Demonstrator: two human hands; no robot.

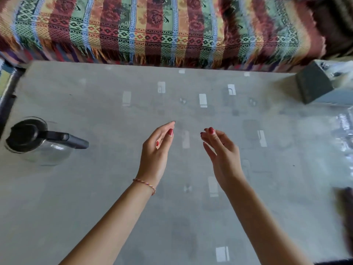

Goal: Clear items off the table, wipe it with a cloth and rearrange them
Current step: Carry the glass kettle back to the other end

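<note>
A grey table (107,188) with a glossy top fills most of the view. A glass jug with a black lid and black handle (40,140) stands near its left edge. A dark grey box (313,85) sits at the far right corner. My left hand (155,152) and my right hand (221,150) hover over the middle of the table, palms facing each other, fingers loosely curled and apart, holding nothing. No cloth is in view.
A sofa covered with a striped, fringed blanket (152,29) runs along the table's far edge. Blurred shiny clear objects (343,131) lie at the right edge. A dark blurred shape (345,207) shows at the lower right.
</note>
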